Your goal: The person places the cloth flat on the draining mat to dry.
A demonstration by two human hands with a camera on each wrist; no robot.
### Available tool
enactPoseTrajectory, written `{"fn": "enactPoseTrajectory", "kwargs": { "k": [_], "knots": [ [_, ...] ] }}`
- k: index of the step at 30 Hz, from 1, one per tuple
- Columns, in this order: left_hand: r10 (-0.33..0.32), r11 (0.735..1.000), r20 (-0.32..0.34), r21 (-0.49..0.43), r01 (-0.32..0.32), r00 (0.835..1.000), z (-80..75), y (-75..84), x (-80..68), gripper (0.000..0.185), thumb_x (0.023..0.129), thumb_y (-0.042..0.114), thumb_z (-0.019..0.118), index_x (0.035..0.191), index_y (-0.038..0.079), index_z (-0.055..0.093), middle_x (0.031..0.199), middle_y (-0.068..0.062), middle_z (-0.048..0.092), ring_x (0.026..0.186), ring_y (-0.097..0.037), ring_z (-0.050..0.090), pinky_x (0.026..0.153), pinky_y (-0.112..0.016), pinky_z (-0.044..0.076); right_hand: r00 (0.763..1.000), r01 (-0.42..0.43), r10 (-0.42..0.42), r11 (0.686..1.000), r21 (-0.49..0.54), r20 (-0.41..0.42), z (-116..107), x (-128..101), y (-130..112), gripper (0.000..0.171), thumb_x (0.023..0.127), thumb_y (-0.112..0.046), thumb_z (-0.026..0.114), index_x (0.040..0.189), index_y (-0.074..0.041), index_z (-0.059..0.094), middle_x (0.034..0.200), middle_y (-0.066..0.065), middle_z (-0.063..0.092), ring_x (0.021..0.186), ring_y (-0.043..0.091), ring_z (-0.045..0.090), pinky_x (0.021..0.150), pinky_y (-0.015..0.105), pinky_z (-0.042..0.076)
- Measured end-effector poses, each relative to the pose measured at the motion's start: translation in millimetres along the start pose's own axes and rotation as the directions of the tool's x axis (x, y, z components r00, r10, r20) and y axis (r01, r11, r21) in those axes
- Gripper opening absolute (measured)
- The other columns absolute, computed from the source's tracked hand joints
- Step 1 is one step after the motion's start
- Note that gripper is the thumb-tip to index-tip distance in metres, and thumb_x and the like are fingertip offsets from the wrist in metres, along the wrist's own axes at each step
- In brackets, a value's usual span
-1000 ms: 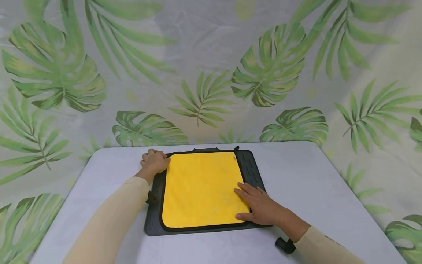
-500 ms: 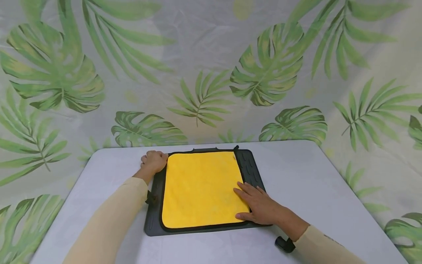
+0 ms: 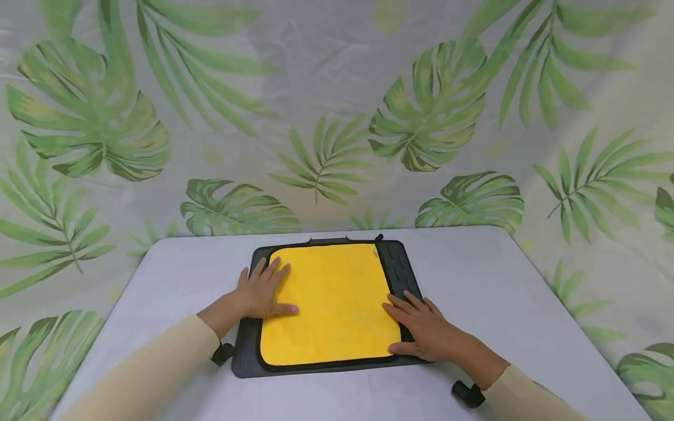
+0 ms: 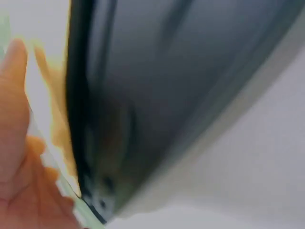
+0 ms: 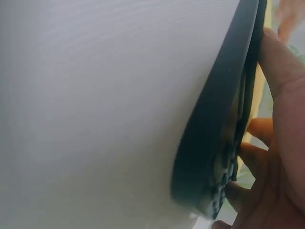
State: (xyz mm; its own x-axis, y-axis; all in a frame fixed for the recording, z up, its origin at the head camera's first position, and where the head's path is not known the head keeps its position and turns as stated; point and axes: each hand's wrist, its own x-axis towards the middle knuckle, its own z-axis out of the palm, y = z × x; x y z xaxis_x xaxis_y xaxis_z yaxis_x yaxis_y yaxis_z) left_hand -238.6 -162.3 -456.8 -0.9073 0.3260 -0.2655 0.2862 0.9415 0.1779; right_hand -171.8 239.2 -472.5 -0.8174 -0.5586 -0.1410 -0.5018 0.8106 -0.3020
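Both hands lie flat with fingers straight on a yellow cloth (image 3: 330, 304) spread between them: the left hand (image 3: 261, 290) presses its near-left part, and the right hand (image 3: 423, 325) rests on its right edge. Under the cloth and both palms sits a black mat (image 3: 401, 270) on the white table (image 3: 484, 280), its ribbed strip showing just beyond the right hand's fingertips.

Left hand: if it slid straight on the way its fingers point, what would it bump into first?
The left hand points up-right over the yellow cloth, so it would likely just cross the cloth towards the black mat at its far edge.
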Motion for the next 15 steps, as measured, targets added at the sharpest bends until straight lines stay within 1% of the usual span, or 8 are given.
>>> {"fn": "enactPoseTrajectory", "kwargs": {
  "k": [2, 3, 5, 7, 11, 15],
  "knots": [
    [0.041, 0.999, 0.072, 0.012, -0.042, 0.997, 3.0, 8.7, -15.0, 0.124, 0.075, 0.085, 0.064, 0.166, 0.018, 0.015, 0.174, -0.015, 0.006, 0.159, -0.046, 0.005, 0.120, -0.076, 0.008, 1.000, -0.015, 0.015, 1.000, 0.009, -0.003, 0.0, -1.7, 2.5, 0.087, 0.091, -0.066, 0.062, 0.160, -0.018, 0.037, 0.168, 0.009, 0.031, 0.156, 0.047, 0.019, 0.116, 0.078, 0.016],
    [0.052, 0.999, 0.094, 0.010, -0.053, 0.994, 4.7, 11.7, -21.5, 0.129, 0.070, 0.087, 0.066, 0.166, 0.018, 0.014, 0.174, -0.014, 0.005, 0.159, -0.045, 0.005, 0.120, -0.076, 0.008, 1.000, -0.019, 0.019, 1.000, 0.013, -0.008, -0.3, -2.2, 3.5, 0.086, 0.091, -0.065, 0.062, 0.159, -0.018, 0.037, 0.168, 0.009, 0.032, 0.155, 0.048, 0.019, 0.116, 0.079, 0.016],
    [0.058, 0.998, 0.117, 0.006, -0.059, 0.991, 6.8, 14.9, -32.3, 0.135, 0.065, 0.086, 0.071, 0.166, 0.017, 0.014, 0.174, -0.014, 0.005, 0.159, -0.044, 0.005, 0.121, -0.075, 0.008, 0.999, -0.030, 0.030, 0.999, 0.019, -0.012, -0.4, -2.4, 5.0, 0.085, 0.092, -0.064, 0.062, 0.159, -0.019, 0.037, 0.168, 0.010, 0.032, 0.156, 0.048, 0.018, 0.116, 0.079, 0.015],
    [0.049, 0.999, 0.119, 0.012, -0.051, 0.992, 8.3, 14.7, -40.4, 0.138, 0.061, 0.085, 0.075, 0.166, 0.017, 0.014, 0.174, -0.014, 0.005, 0.159, -0.043, 0.006, 0.121, -0.074, 0.008, 0.999, -0.035, 0.036, 0.999, 0.028, -0.013, -0.2, -2.0, 6.2, 0.084, 0.093, -0.063, 0.062, 0.160, -0.019, 0.037, 0.168, 0.010, 0.031, 0.156, 0.047, 0.018, 0.116, 0.080, 0.015],
    [0.032, 0.999, 0.115, -0.006, -0.031, 0.993, 9.1, 8.2, -49.7, 0.142, 0.058, 0.080, 0.082, 0.165, 0.013, 0.016, 0.173, -0.017, 0.006, 0.158, -0.046, 0.007, 0.121, -0.075, 0.007, 0.999, -0.041, 0.042, 0.998, 0.042, -0.024, -0.4, -0.8, 9.1, 0.081, 0.095, -0.062, 0.060, 0.159, -0.018, 0.037, 0.168, 0.011, 0.032, 0.155, 0.048, 0.019, 0.115, 0.080, 0.015],
    [0.011, 1.000, 0.155, -0.020, -0.008, 0.988, 7.7, -0.3, -52.0, 0.146, 0.055, 0.080, 0.083, 0.165, 0.014, 0.012, 0.174, -0.015, 0.001, 0.159, -0.046, 0.002, 0.122, -0.074, 0.003, 0.997, -0.057, 0.059, 0.997, 0.043, -0.045, -2.3, -0.5, 13.5, 0.077, 0.097, -0.057, 0.061, 0.158, -0.017, 0.039, 0.166, 0.013, 0.034, 0.155, 0.048, 0.022, 0.115, 0.080, 0.017]
  ]
}}
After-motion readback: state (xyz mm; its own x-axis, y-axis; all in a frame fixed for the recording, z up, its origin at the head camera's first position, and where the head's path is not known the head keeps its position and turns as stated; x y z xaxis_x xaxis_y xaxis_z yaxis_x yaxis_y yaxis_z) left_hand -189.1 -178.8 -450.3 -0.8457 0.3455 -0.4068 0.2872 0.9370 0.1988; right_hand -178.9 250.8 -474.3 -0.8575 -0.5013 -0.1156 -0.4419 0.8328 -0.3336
